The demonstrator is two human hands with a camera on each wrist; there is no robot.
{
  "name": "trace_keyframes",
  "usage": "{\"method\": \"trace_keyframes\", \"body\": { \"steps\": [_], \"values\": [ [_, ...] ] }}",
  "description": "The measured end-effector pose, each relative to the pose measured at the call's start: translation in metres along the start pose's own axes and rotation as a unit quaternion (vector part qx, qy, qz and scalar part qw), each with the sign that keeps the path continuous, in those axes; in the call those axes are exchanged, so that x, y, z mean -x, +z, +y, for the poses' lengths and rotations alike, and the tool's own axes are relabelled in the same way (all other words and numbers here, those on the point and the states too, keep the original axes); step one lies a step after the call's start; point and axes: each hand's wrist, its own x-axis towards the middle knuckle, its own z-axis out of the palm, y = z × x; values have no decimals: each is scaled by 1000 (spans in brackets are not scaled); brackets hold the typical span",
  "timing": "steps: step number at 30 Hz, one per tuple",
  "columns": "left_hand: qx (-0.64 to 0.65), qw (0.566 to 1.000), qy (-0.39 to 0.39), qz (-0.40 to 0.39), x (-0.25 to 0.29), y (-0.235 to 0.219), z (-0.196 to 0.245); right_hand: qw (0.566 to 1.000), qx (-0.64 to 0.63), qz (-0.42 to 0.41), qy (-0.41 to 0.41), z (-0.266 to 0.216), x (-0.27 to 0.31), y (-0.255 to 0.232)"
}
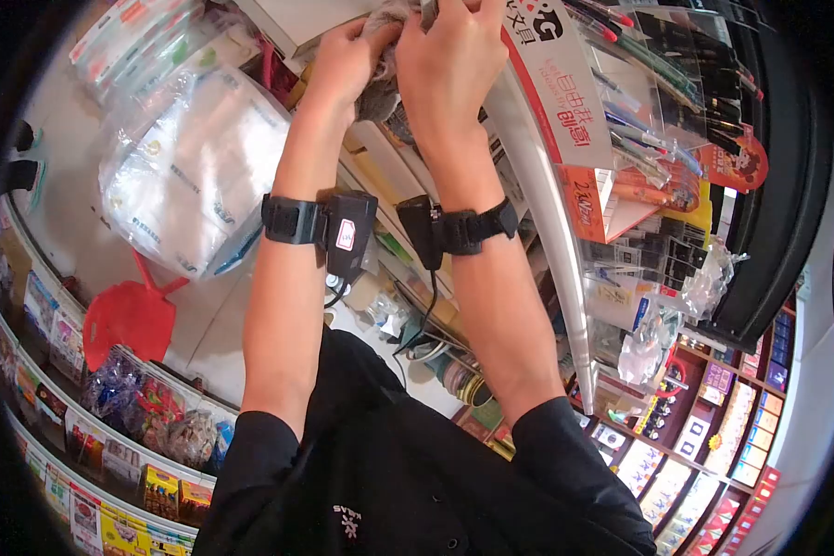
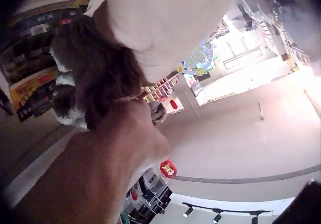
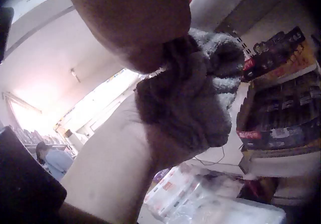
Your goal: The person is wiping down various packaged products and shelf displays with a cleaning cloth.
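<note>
A crumpled grey cloth (image 1: pixel 378 100) is bunched between the two hands at the top of the head view. My left hand (image 1: pixel 341 72) grips it from the left, fingers curled into the fabric. Close beside it, my right hand (image 1: pixel 452 79) holds the same cloth, its fingertips partly cut off by the frame's top edge. In the left wrist view the cloth (image 2: pixel 100 78) looks dark and folded, squeezed between both hands. The right wrist view shows its fuzzy, lighter folds (image 3: pixel 223 86) hanging out past the fingers.
A white display box (image 1: pixel 561 97) with pens stands right of the hands, behind a white counter edge (image 1: pixel 551 222). Plastic-wrapped packs (image 1: pixel 195 176) and a red dustpan (image 1: pixel 128 320) are at left. Stocked shelves (image 1: pixel 111 454) curve along the lower left. A person (image 3: pixel 56 161) is in the background.
</note>
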Motion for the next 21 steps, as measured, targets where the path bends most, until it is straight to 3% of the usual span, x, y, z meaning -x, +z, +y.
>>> {"method": "trace_keyframes", "body": {
  "steps": [2,3,5,6,8,10,12,14,15,17,18,19,21],
  "values": [
    [115,993,12,-21,-16,-8,-33,999,-29,4,-29,1,0,0],
    [117,993,10,-20,-6,0,-27,999,-28,1,-30,1,0,-2],
    [216,971,-91,39,26,23,-5,994,14,-60,-92,2,2,-8],
    [217,971,-94,43,32,21,-19,994,13,-65,-92,5,6,-4],
    [301,944,-132,-7,45,18,-65,947,145,-227,-178,14,20,12],
    [341,924,-173,8,104,22,-89,914,148,-313,-213,27,60,28],
    [382,881,-274,57,141,15,-163,874,152,-414,-204,46,126,49],
    [351,883,-310,15,165,-10,-242,887,81,-432,-141,62,186,57],
    [348,884,-313,20,170,-14,-243,886,76,-435,-140,65,203,59],
    [184,927,-318,79,167,-24,-242,907,50,-416,-49,73,219,67],
    [149,939,-306,50,152,-37,-267,918,27,-396,-23,70,213,70],
    [146,938,-308,56,136,-38,-253,916,21,-399,-23,69,204,77],
    [141,957,-194,162,107,-34,-215,954,10,-297,-47,67,178,100]
  ]
}}
